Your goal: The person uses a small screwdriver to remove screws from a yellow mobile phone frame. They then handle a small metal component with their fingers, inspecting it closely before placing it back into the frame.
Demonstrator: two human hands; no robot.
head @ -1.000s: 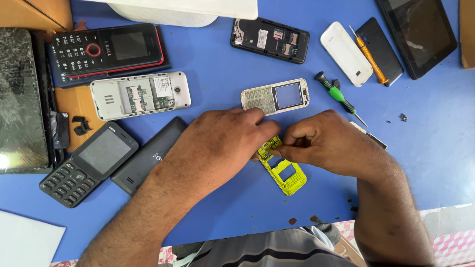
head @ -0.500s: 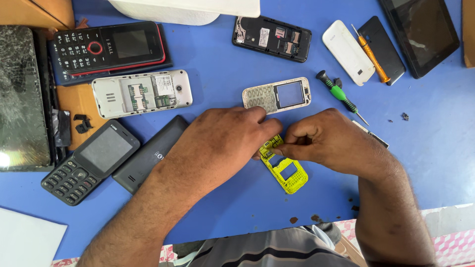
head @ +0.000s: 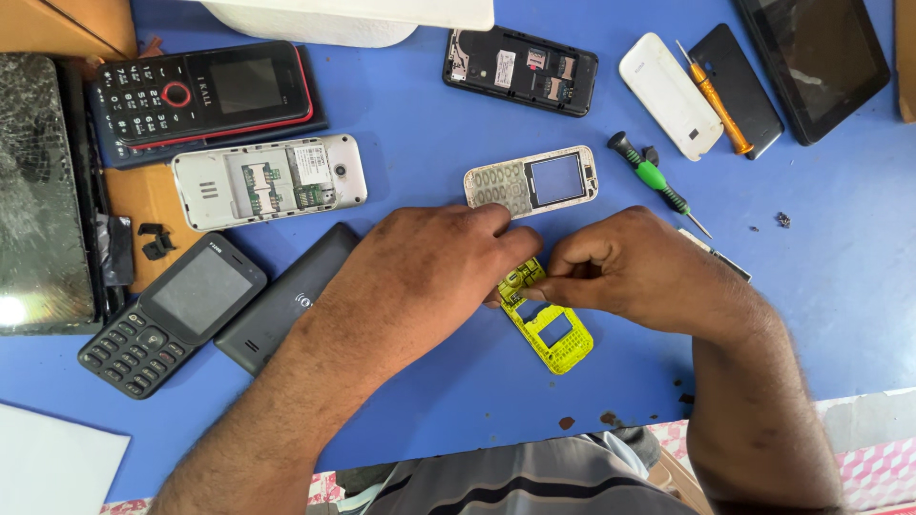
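— Where is the yellow phone frame?
— On the blue table, its upper end pinched between both hands, its lower end sticking out below them.
— The grip?
— Left hand and right hand both grasp it, just below the white keypad phone.

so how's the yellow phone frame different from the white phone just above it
The yellow frame is a bare shell with open windows; the white phone has its screen and keypad in place. The frame is pinched by the left hand and right hand; the phone lies untouched. The frame lies slanted, the phone nearly level. Both rest on the blue table.
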